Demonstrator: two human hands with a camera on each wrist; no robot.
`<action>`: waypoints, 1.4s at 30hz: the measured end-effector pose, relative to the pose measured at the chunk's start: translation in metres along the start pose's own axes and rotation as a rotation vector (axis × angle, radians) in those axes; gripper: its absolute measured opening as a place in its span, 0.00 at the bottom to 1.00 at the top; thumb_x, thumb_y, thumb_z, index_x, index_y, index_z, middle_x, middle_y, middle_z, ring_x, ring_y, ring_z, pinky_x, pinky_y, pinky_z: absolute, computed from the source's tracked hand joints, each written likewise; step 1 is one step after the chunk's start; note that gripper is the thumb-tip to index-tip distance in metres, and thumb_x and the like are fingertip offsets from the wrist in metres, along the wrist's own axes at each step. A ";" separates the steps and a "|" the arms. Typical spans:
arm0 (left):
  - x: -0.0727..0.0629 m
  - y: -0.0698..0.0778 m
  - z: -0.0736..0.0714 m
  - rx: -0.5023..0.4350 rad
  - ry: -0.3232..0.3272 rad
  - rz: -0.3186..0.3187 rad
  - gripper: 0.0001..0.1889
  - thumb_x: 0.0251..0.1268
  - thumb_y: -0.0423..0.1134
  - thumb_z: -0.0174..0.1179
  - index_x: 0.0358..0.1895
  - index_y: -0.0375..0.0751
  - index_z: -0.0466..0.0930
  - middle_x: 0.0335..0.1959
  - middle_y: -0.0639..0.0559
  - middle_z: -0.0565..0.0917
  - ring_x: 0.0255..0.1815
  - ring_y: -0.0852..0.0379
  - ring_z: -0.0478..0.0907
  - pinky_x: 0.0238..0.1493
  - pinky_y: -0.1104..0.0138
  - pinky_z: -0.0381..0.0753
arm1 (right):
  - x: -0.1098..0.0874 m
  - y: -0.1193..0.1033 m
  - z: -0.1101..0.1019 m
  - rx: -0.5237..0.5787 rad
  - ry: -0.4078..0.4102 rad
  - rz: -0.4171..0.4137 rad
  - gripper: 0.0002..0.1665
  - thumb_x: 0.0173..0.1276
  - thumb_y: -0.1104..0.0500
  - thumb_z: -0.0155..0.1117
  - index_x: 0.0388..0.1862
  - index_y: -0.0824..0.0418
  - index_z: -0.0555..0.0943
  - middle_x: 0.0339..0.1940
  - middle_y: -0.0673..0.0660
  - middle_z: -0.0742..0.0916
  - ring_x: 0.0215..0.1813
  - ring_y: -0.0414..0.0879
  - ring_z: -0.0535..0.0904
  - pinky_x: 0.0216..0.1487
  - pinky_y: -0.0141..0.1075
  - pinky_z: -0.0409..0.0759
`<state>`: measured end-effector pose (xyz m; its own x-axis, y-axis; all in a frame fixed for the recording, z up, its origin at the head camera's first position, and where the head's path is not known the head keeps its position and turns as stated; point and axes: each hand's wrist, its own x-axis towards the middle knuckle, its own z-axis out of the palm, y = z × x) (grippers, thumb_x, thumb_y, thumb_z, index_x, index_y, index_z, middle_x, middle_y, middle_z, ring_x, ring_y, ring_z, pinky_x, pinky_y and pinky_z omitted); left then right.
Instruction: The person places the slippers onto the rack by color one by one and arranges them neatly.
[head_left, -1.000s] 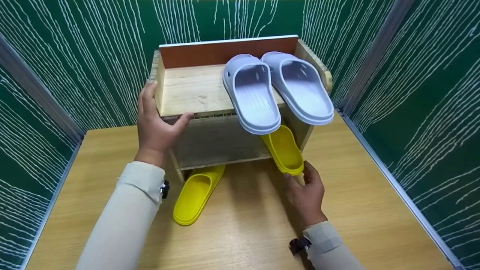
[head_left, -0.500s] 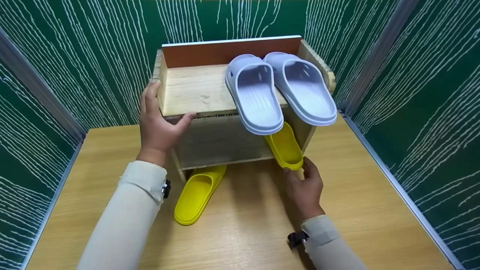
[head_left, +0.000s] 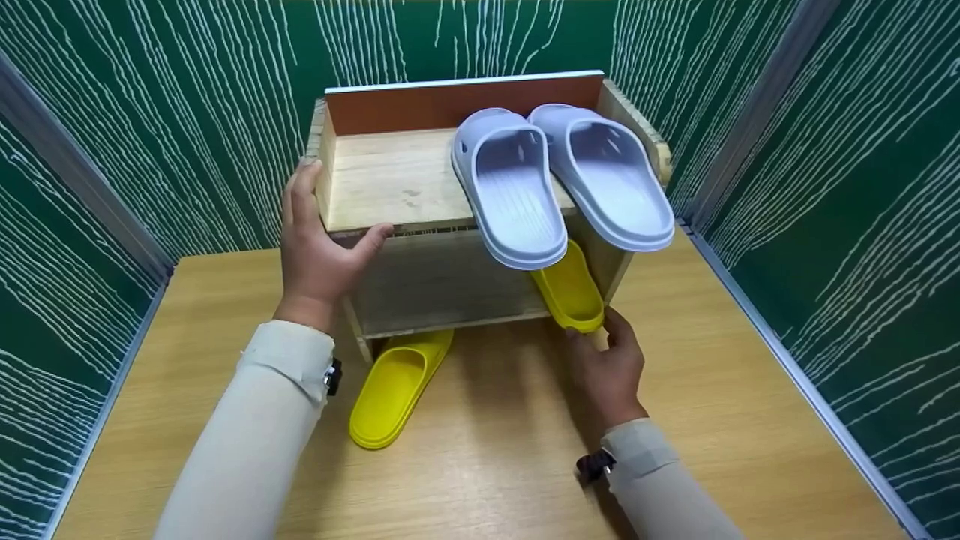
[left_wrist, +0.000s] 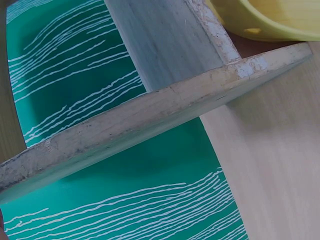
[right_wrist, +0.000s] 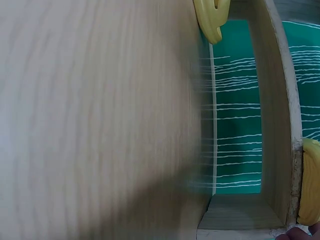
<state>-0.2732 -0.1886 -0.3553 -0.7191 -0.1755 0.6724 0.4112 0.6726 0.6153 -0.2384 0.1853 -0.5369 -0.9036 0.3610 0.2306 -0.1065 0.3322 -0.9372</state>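
A wooden shoe rack (head_left: 450,326) stands on the wood-grain surface. My left hand (head_left: 319,255) grips its upper left corner, fingers over the side panel (left_wrist: 150,107) and thumb along the top shelf's front edge. With my right hand (head_left: 611,371) I pinch the heel of a yellow clog (head_left: 574,296) on the middle shelf, at the right. Its toe is hidden under the top shelf and a lilac clog (head_left: 521,206). Just the fingertips (right_wrist: 297,233) of that hand show in the right wrist view, beside the yellow clog (right_wrist: 310,185).
A second lilac clog (head_left: 619,187) sits at the right of the top shelf; both heels overhang the front. Below, another yellow clog (head_left: 386,397) pokes out at the lower left. Green walls (head_left: 847,225) with white streaks enclose the surface on three sides.
My right hand has pushed the yellow clog farther back into the middle shelf. The left hand keeps its hold on the rack's corner.
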 end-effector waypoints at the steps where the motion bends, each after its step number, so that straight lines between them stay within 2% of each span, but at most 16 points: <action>1: 0.000 0.000 0.000 0.003 -0.001 0.000 0.54 0.51 0.63 0.77 0.78 0.47 0.60 0.82 0.46 0.62 0.81 0.49 0.62 0.81 0.60 0.64 | 0.001 0.000 0.001 -0.002 0.002 -0.001 0.37 0.70 0.55 0.74 0.75 0.60 0.74 0.73 0.57 0.80 0.76 0.52 0.71 0.79 0.53 0.66; 5: -0.001 0.000 -0.001 0.003 -0.003 0.001 0.54 0.51 0.63 0.77 0.79 0.47 0.60 0.82 0.46 0.62 0.81 0.49 0.62 0.81 0.60 0.64 | 0.004 -0.001 0.003 0.003 0.010 -0.001 0.36 0.70 0.57 0.75 0.74 0.61 0.75 0.71 0.58 0.81 0.75 0.53 0.72 0.79 0.56 0.66; 11: 0.000 0.000 0.000 0.013 -0.007 0.006 0.54 0.52 0.62 0.76 0.79 0.46 0.59 0.82 0.45 0.62 0.80 0.48 0.63 0.81 0.59 0.64 | 0.006 -0.003 0.003 -0.003 0.033 -0.046 0.35 0.66 0.58 0.76 0.71 0.63 0.78 0.67 0.60 0.84 0.71 0.54 0.75 0.77 0.56 0.68; 15: 0.000 0.001 -0.001 0.012 -0.009 0.001 0.54 0.52 0.62 0.77 0.79 0.47 0.59 0.82 0.46 0.62 0.80 0.48 0.63 0.81 0.59 0.65 | 0.004 -0.011 -0.004 -0.006 -0.006 -0.020 0.38 0.68 0.55 0.74 0.74 0.63 0.74 0.72 0.60 0.80 0.76 0.54 0.71 0.79 0.54 0.65; 18: 0.000 0.002 -0.002 0.013 -0.007 0.004 0.54 0.52 0.62 0.77 0.79 0.47 0.59 0.82 0.47 0.62 0.80 0.48 0.63 0.80 0.60 0.65 | 0.001 -0.017 -0.012 -0.012 -0.043 0.005 0.42 0.70 0.52 0.72 0.78 0.63 0.70 0.77 0.61 0.75 0.80 0.55 0.66 0.81 0.52 0.64; 20: 0.000 0.002 -0.002 0.012 -0.008 0.007 0.54 0.52 0.62 0.77 0.79 0.47 0.59 0.82 0.47 0.62 0.80 0.48 0.63 0.80 0.60 0.65 | 0.001 -0.019 -0.018 -0.015 -0.052 -0.006 0.43 0.71 0.52 0.72 0.79 0.64 0.68 0.79 0.61 0.74 0.81 0.55 0.65 0.82 0.51 0.63; 25: 0.000 0.002 -0.003 0.007 -0.015 0.005 0.53 0.53 0.61 0.77 0.79 0.47 0.59 0.82 0.47 0.62 0.81 0.49 0.62 0.81 0.60 0.64 | 0.001 -0.023 -0.035 0.002 -0.037 -0.053 0.40 0.72 0.58 0.73 0.78 0.66 0.69 0.79 0.61 0.74 0.81 0.54 0.67 0.83 0.47 0.63; 31: 0.003 0.001 -0.003 0.008 -0.019 0.006 0.54 0.54 0.62 0.78 0.80 0.46 0.59 0.83 0.48 0.62 0.81 0.49 0.62 0.81 0.60 0.63 | 0.005 -0.034 -0.056 0.012 -0.031 -0.015 0.42 0.72 0.55 0.74 0.79 0.61 0.68 0.80 0.55 0.74 0.81 0.49 0.67 0.83 0.44 0.62; 36: 0.005 0.002 -0.004 0.011 -0.044 -0.017 0.54 0.54 0.62 0.78 0.80 0.48 0.58 0.84 0.49 0.60 0.82 0.52 0.61 0.82 0.64 0.61 | 0.016 -0.048 -0.075 0.064 0.021 -0.040 0.41 0.70 0.56 0.76 0.77 0.62 0.71 0.77 0.56 0.77 0.79 0.50 0.70 0.81 0.41 0.65; 40: 0.005 0.003 -0.006 0.011 -0.061 -0.014 0.55 0.55 0.61 0.78 0.81 0.47 0.58 0.84 0.48 0.60 0.83 0.51 0.59 0.83 0.62 0.59 | 0.028 -0.062 -0.089 0.096 0.072 -0.072 0.37 0.70 0.58 0.76 0.75 0.64 0.74 0.74 0.57 0.80 0.75 0.50 0.74 0.79 0.40 0.69; 42: 0.005 0.003 -0.008 0.016 -0.069 -0.014 0.55 0.55 0.62 0.78 0.81 0.47 0.57 0.85 0.48 0.59 0.84 0.50 0.59 0.83 0.60 0.59 | 0.034 -0.070 -0.097 0.097 0.081 -0.079 0.36 0.71 0.58 0.74 0.75 0.61 0.74 0.73 0.57 0.80 0.75 0.49 0.75 0.78 0.40 0.70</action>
<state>-0.2711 -0.1929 -0.3467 -0.7617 -0.1358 0.6335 0.3921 0.6818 0.6176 -0.2214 0.2585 -0.4384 -0.8546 0.4078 0.3214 -0.2189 0.2783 -0.9352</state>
